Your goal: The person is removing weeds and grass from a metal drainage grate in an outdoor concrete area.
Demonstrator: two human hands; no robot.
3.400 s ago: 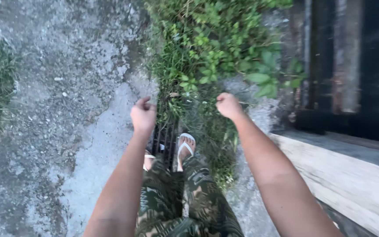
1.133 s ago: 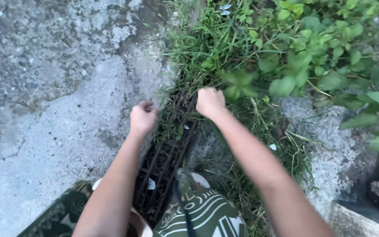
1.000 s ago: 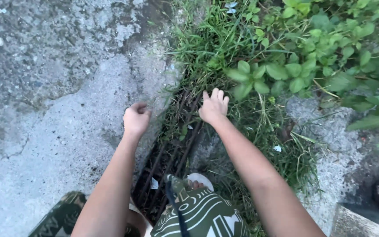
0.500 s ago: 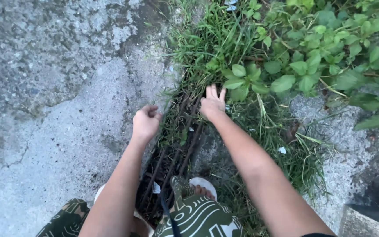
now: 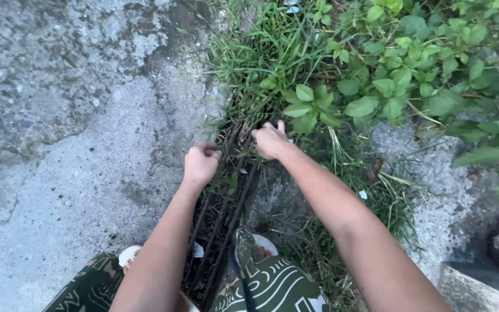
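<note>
Both forearms are bare, with no sleeves, watch or rings showing on the left hand (image 5: 201, 164) or the right hand (image 5: 270, 141). At the bottom of the frame are dark green trousers (image 5: 272, 286) printed with pale cream leaf-like lines and bands. A white sandal (image 5: 127, 255) peeks out at lower left, and another pale one (image 5: 264, 244) sits just above the right trouser leg.

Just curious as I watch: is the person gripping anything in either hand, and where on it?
The right hand curls into grass at the drain grate, near the base. The left hand is a loose fist; nothing shows in it.
</note>
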